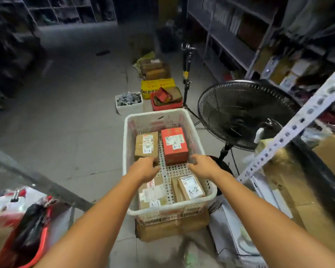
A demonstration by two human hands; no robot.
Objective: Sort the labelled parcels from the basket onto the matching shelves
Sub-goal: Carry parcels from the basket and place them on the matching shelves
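The basket (157, 113) is white, with rows of little round holes all over it. The red box (175, 151) in it is bright red, with a white label and black letters. The back brown box (141, 147) is plain brown, and its labels are white with a bit of red on top. The front left box (153, 193) and the front right box (190, 187) are brown too, with white labels. The fan (246, 115) is black. The floor (75, 113) is grey. The yellow box (153, 85) has red writing. The crate (166, 108) is red. The tub (129, 109) is white. The post (290, 130) is white with dark dots in a line.
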